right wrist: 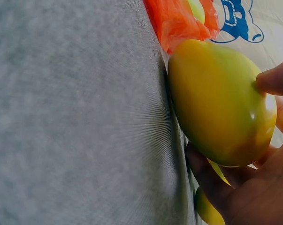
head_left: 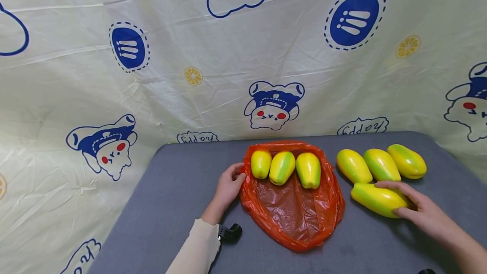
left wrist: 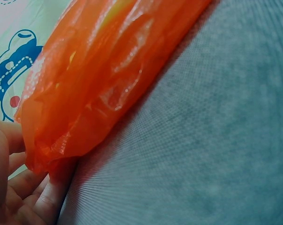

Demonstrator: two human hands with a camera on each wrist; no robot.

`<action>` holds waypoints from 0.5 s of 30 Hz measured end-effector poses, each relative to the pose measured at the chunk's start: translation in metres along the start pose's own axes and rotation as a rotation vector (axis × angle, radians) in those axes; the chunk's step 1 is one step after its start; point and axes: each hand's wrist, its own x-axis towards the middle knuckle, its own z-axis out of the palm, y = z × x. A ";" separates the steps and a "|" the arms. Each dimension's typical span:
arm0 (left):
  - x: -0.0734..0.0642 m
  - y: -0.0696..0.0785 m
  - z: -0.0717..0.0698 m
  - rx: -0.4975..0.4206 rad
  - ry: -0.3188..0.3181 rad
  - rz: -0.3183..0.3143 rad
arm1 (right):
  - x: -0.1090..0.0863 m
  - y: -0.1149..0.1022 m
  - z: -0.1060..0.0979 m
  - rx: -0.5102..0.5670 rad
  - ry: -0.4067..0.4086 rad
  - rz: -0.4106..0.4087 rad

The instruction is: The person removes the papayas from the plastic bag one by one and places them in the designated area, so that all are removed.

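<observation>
A red plastic bag (head_left: pixel 293 210) lies spread with its mouth up on the table, three yellow-green papayas (head_left: pixel 282 168) in a row at its far side. My left hand (head_left: pixel 230 185) pinches the bag's left rim; the left wrist view shows the red film (left wrist: pixel 85 93) between thumb and fingers. To the right of the bag, my right hand (head_left: pixel 416 206) grips a papaya (head_left: pixel 376 200) lying on its side, thumb on the near side and fingers over the far side. The right wrist view shows this papaya (right wrist: pixel 216 103) close up, its underside hidden.
Three more papayas (head_left: pixel 381 165) lie side by side behind the held one, near the table's far right. The grey table (head_left: pixel 182 206) ends at a patterned cloth (head_left: pixel 224 62) hanging behind it. A black strap-mounted device (head_left: pixel 230 233) sits at the left wrist.
</observation>
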 end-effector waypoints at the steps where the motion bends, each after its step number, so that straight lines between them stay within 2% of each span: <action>1: 0.000 0.000 0.000 0.000 0.000 -0.002 | 0.000 0.001 0.000 0.015 -0.007 0.015; 6: 0.000 -0.001 0.000 0.002 0.003 0.009 | -0.001 0.003 -0.001 0.048 -0.008 0.037; 15: 0.000 -0.001 0.000 0.000 0.000 0.008 | -0.002 0.010 0.001 0.079 0.028 -0.015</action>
